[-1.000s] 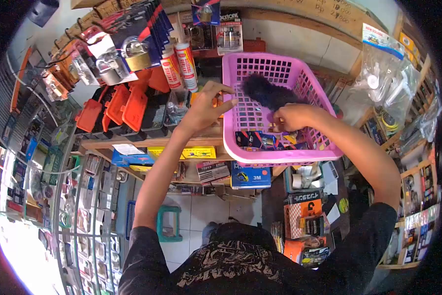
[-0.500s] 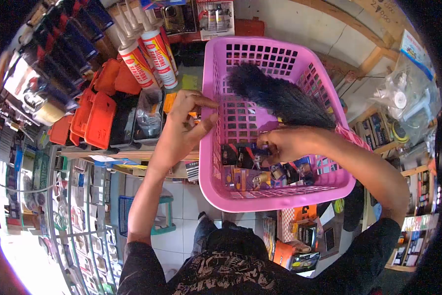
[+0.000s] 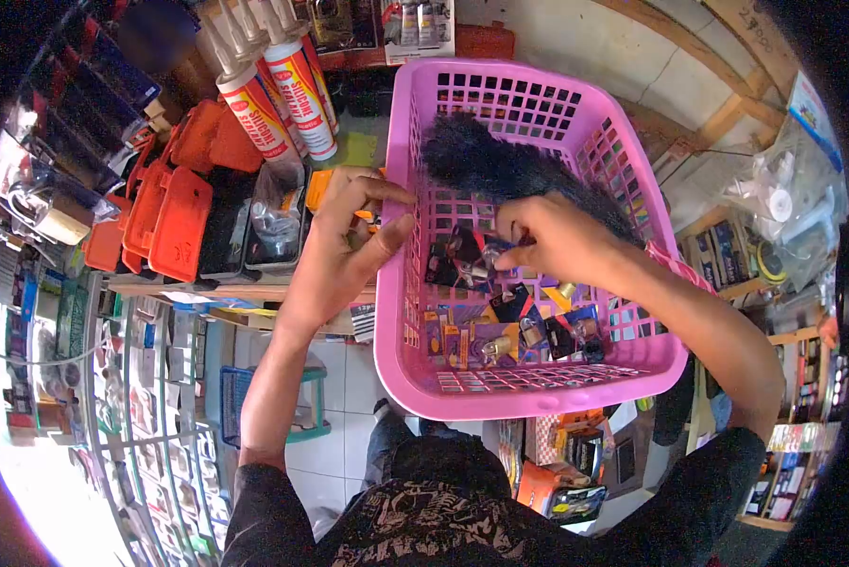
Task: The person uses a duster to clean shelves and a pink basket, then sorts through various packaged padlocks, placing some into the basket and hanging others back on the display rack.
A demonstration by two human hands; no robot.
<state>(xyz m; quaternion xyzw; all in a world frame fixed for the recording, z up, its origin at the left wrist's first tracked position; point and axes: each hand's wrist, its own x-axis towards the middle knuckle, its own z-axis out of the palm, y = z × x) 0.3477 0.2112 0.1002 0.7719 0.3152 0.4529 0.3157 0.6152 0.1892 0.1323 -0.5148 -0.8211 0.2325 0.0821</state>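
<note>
My right hand (image 3: 557, 236) is inside a pink plastic basket (image 3: 528, 404), its thumb and fingers pinched on a small dark packet (image 3: 471, 248) with a red stripe and a shiny metal part. Below it, several small packaged padlocks (image 3: 530, 331) lie in a loose pile on the basket floor. Bundled black bristles (image 3: 528, 165), like a brush head, rest along the basket's far side, partly hidden by my right hand. My left hand (image 3: 349, 236) is at the left rim, thumb and fingers apart, with the fingertips touching the rim.
Silicone sealant tubes (image 3: 297, 94) stand behind my left hand, beside orange boxes (image 3: 179, 217) and a dark tray (image 3: 278, 227) of bagged parts. Clear bags (image 3: 779, 203) hang at the right. A glass-fronted shelf (image 3: 160, 397) is at the left.
My right hand has risen away from the padlocks towards the bristles, with the dark packet in its fingers. More of the padlock pile shows now. My left hand stays at the rim.
</note>
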